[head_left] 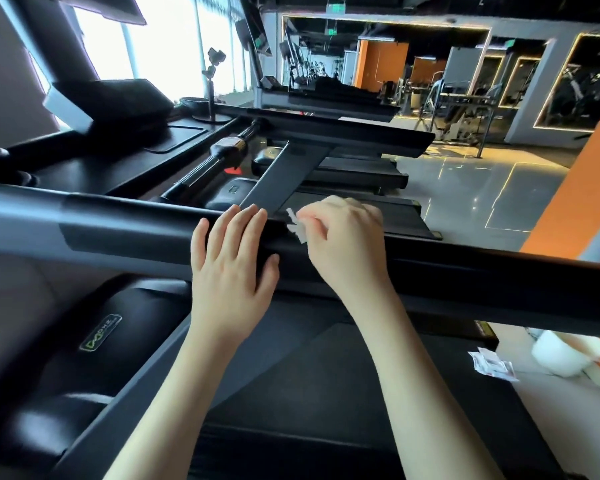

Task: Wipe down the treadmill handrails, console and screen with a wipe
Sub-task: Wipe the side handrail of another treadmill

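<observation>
A wide dark treadmill handrail (465, 271) runs across the head view from left to right. My left hand (231, 265) lies flat on top of it with straight fingers. Just to its right, my right hand (343, 237) curls over the rail and pinches a small crumpled white wipe (297, 226), which touches the rail's far edge. The console (108, 102) and its screen (94, 8) rise at the upper left, partly cut off by the frame.
The black belt (326, 393) lies below the rail. A torn white wrapper (492, 365) lies on the deck edge at the right, beside a white shoe (565, 355). More treadmills (343, 133) stand beyond. A phone stand (211, 84) sits near the window.
</observation>
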{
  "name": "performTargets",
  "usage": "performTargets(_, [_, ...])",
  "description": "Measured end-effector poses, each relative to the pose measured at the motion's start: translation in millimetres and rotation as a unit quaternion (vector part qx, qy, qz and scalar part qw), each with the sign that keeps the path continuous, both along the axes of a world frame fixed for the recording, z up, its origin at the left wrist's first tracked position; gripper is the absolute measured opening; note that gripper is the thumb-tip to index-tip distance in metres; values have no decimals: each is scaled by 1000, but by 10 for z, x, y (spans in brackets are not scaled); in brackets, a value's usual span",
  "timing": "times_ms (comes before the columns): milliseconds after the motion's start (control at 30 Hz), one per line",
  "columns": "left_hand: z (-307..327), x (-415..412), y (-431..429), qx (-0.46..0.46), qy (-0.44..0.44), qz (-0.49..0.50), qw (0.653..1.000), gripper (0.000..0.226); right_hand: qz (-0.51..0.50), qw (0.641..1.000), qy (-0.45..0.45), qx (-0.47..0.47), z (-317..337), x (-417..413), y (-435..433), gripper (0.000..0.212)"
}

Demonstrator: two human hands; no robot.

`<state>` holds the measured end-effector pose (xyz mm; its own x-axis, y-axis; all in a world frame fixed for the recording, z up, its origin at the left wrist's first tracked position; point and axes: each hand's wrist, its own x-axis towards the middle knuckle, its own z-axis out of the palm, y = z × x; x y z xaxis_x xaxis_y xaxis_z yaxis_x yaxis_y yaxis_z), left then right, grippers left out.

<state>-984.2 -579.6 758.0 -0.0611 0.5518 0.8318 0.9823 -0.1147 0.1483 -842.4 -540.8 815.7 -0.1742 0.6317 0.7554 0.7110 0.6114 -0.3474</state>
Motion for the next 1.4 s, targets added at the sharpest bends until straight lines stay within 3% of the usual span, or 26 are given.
performTargets(167, [21, 24, -8, -6, -8, 2, 1000, 54, -69, 996, -25, -44, 49, 247, 157, 30])
performTargets(333, [31, 36, -23, -8, -12, 2, 1000, 54, 28, 997, 7, 75, -156, 139, -84, 19])
performTargets(400, [37, 35, -32, -12, -10, 1, 1000, 54, 19, 994, 17, 111, -229, 260, -84, 18])
performTargets(533, [61, 26, -49, -21, -8, 1, 1000, 55, -44, 983, 128, 127, -320, 235, -128, 24])
performTargets(667, [110, -68, -75, -18, 7, -17, 1000, 54, -23, 978, 95, 184, -530, 78, -244, 21])
performTargets(767, [130, -275, -109, -14, -19, 27, 999, 54, -49, 966, 121, 222, -583, 179, -204, 20])
performTargets(900, [80, -456, -120, -27, -7, 41, 999, 51, -150, 948, 188, 208, -710, 88, -302, 20])
performTargets(1033, [50, -435, -73, -4, -11, 42, 999, 49, -102, 968, 130, 189, -913, -307, -426, 25])
performTargets(1133, [47, -465, -66, 6, -2, 36, 999, 49, -95, 961, 173, 192, -857, -189, -347, 26])
performTargets(1233, [40, -490, -60, 6, 0, 30, 1000, 49, -156, 946, 209, 194, -925, -117, -330, 17])
performTargets(1400, [26, -484, -54, 9, -2, 27, 1000, 49, -124, 957, 162, 205, -1107, -434, -367, 15])
